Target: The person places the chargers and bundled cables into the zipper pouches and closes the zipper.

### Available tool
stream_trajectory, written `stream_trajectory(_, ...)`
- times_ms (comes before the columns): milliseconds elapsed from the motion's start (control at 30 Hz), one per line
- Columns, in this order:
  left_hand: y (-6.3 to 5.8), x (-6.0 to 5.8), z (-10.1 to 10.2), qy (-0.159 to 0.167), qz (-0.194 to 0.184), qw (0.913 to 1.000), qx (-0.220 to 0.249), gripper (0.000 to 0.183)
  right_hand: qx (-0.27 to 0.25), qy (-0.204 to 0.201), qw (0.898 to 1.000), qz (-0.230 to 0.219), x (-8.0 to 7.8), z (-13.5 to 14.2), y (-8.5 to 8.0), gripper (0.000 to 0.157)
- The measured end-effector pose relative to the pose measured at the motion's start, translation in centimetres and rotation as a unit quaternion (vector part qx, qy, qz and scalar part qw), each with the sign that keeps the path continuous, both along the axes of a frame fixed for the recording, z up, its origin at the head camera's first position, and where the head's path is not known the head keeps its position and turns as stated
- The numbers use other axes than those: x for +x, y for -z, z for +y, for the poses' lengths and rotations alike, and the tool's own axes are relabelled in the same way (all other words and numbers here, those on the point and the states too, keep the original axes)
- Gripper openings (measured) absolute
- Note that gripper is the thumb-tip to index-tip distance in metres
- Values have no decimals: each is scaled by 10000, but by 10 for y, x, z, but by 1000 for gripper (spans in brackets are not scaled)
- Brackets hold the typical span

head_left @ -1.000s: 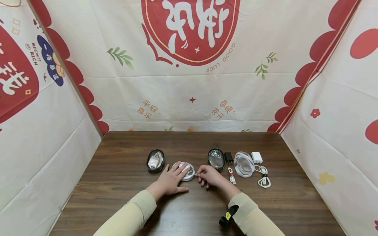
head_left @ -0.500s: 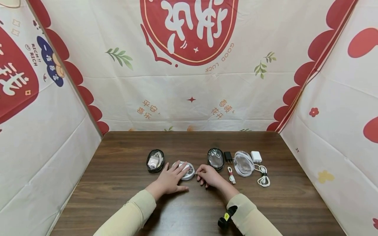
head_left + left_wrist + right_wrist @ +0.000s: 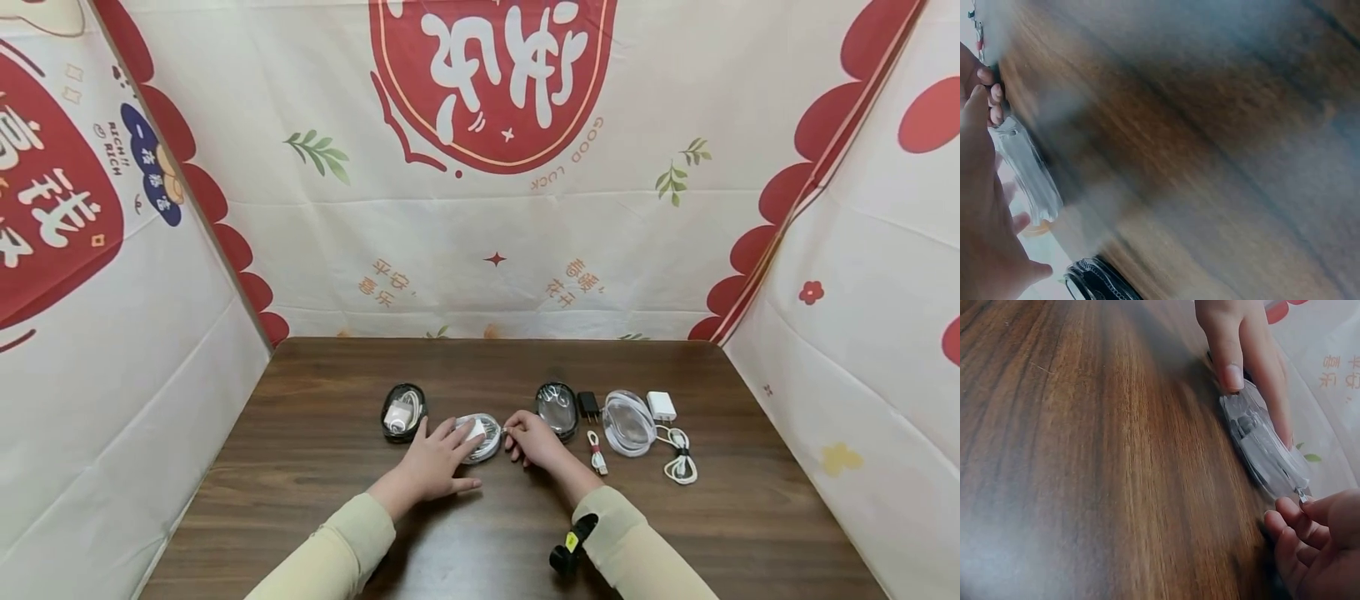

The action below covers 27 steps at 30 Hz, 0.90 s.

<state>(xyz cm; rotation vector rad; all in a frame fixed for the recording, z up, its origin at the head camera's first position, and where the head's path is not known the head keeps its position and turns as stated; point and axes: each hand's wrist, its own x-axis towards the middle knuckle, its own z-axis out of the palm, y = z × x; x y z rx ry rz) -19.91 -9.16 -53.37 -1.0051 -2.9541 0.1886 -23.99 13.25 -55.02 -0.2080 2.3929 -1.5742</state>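
A small transparent case with a whitish rim [image 3: 491, 437] lies on the table between my hands, a white charger block showing inside it. My left hand [image 3: 431, 467] rests on its left part with fingers spread, covering some of it. At the case's right end, my right hand [image 3: 534, 442] pinches a small zipper pull [image 3: 1302, 497] between thumb and finger. The right wrist view shows the case [image 3: 1260, 444] from its side, with left-hand fingers over it. In the left wrist view the case [image 3: 1029, 169] is partly behind the left hand.
A black-rimmed case [image 3: 403, 412] holding a white charger stands left. To the right are another black-rimmed case [image 3: 557, 408], a black charger [image 3: 588, 406], a red-tied cable [image 3: 596, 454], a transparent case [image 3: 628, 423], a white charger [image 3: 662, 406] and a black-tied cable [image 3: 681, 462].
My right hand has moved slightly away from me along the case's right end, still pinching the zipper pull. The left hand stays on the case. The head view has shifted a little.
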Motion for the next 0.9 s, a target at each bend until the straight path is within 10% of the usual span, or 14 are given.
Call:
stream_trajectory(300, 1, 0, 1, 301, 372, 9985, 285, 80, 219, 150, 9996, 66, -8, -4, 4, 8)
stream_trajectory(900, 11, -18, 8, 199, -622, 9977, 157, 89, 209, -109, 9997, 66, -12, -1, 3, 7)
